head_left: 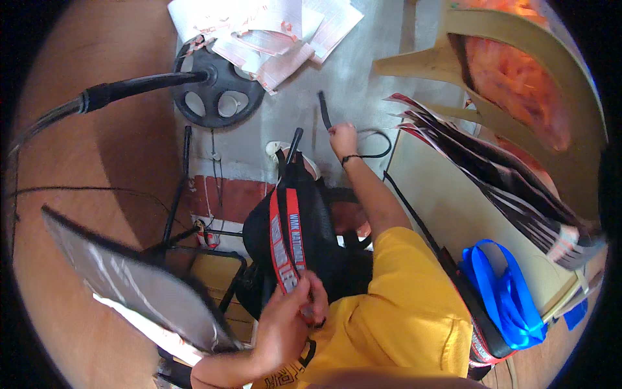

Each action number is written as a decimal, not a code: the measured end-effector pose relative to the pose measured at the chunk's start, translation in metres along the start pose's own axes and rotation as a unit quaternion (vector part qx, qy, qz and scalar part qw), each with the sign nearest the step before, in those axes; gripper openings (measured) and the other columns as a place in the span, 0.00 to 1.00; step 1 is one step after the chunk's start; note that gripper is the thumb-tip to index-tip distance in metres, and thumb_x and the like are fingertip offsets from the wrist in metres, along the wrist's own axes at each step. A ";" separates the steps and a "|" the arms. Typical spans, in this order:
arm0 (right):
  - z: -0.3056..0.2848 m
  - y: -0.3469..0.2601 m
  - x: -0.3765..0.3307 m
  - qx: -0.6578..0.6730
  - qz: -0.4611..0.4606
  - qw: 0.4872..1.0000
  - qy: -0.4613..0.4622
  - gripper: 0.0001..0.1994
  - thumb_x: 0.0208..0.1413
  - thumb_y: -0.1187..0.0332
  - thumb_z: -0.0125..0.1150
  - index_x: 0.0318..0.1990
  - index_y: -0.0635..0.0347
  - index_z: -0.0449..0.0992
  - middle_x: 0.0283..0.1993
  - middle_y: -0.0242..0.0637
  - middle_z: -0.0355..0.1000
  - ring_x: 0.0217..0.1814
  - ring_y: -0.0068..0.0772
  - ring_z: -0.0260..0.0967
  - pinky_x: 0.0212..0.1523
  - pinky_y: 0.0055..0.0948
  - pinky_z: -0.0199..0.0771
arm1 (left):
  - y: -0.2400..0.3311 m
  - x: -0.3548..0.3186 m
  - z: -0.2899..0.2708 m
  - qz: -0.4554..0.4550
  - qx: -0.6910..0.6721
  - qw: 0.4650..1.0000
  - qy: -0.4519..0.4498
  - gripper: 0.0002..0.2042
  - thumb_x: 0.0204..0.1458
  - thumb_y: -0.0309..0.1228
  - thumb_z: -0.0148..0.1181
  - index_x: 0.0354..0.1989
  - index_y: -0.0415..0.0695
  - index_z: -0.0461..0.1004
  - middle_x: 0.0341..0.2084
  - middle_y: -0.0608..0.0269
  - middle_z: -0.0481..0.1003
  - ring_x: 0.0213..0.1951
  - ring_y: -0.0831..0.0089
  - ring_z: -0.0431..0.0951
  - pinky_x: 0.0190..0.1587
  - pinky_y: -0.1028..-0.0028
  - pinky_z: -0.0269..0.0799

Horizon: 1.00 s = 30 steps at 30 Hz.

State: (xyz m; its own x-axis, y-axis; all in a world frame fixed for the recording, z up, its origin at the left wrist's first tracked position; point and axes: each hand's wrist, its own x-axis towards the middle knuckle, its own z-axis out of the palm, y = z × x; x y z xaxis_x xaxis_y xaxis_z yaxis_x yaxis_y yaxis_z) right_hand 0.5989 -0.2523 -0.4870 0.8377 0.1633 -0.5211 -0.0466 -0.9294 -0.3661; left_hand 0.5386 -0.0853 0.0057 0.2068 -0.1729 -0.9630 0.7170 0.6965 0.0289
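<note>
A red-and-black printed ribbon strap (283, 240) lies doubled over the dark cloth in front of me. Its near part is pinched in the closed fingers of my left hand (291, 318), close to my yellow shirt. My right arm reaches forward, and my right hand (343, 141) is closed around a narrow black strap (324, 110). One end of that strap sticks up past the fist, while what seems to be its other part loops out to the right of the wrist. A dark wristband (350, 157) circles my right wrist.
Printed papers (278, 39) lie at the far side beside a round black stand base (217, 87) with a pole. A grey panel (142, 279) stands at left. At right are a beige plastic chair (518, 32), a stack of dark printed sheets (479, 175) and blue ribbons (505, 295).
</note>
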 end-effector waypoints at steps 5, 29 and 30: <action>-0.140 -0.071 -0.092 0.257 -0.073 0.957 0.117 0.07 0.51 0.74 0.60 0.39 0.59 0.79 0.34 0.42 0.77 0.35 0.41 0.76 0.37 0.35 0.76 | -0.007 0.007 -0.005 0.120 0.055 0.990 -0.048 0.15 0.66 0.44 0.46 0.45 0.44 0.69 0.24 0.65 0.68 0.26 0.73 0.68 0.32 0.73 0.63; -0.578 -0.249 -0.473 -0.154 -0.660 0.734 -0.047 0.41 0.37 0.58 0.78 0.61 0.64 0.68 0.66 0.50 0.65 0.69 0.50 0.61 0.66 0.40 0.60 | -0.102 -0.235 -0.022 0.370 0.426 0.746 -0.353 0.46 0.55 0.72 0.16 0.37 0.39 0.72 0.13 0.64 0.67 0.16 0.77 0.65 0.25 0.78 0.65; -0.576 -0.258 -0.480 -0.150 -0.627 0.751 -0.144 0.39 0.39 0.61 0.78 0.61 0.66 0.68 0.63 0.50 0.67 0.67 0.44 0.63 0.65 0.37 0.61 | -0.109 -0.244 -0.024 0.380 0.439 0.729 -0.362 0.46 0.56 0.72 0.17 0.36 0.38 0.72 0.14 0.64 0.67 0.16 0.77 0.66 0.25 0.78 0.66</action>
State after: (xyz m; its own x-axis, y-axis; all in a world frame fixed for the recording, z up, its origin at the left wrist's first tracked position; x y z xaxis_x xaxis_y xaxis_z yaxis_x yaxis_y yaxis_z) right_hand 0.5224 -0.2820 0.3020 -0.0336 0.9969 -0.0716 0.8411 -0.0105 -0.5407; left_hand 0.3945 -0.1024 0.2314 0.8355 -0.5139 -0.1946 0.2964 0.1231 0.9471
